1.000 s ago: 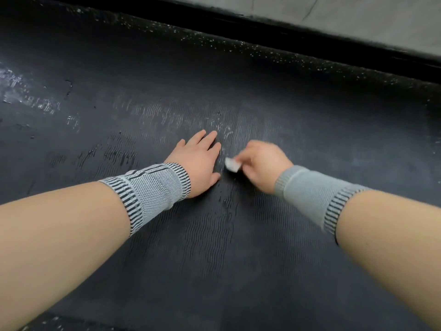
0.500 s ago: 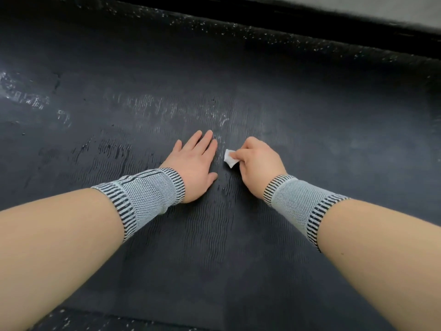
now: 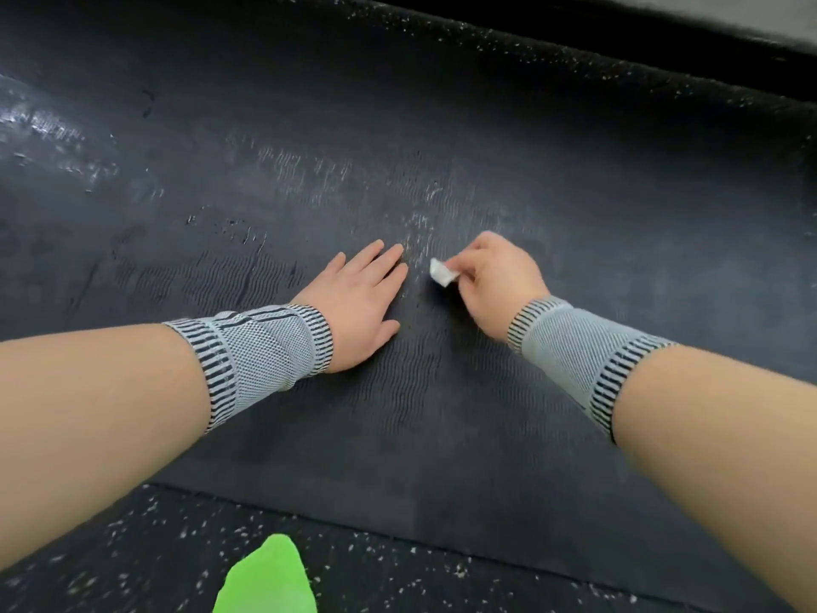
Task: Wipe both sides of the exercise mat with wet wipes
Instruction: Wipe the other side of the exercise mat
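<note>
While flat, left hand (image 3: 353, 303) beside wipe (image 3: 442, 273)

One dark exercise mat (image 3: 442, 413) with a rippled surface fills most of the view. Two hands are on it: one left hand (image 3: 358, 303) and one right hand (image 3: 495, 280). Two grey striped wrist sleeves, one on the left wrist (image 3: 261, 356) and one on the right wrist (image 3: 574, 356). One small white wet wipe (image 3: 442, 273). One bright green shape (image 3: 267, 577) at the near edge, on one speckled floor (image 3: 110, 546).
</note>
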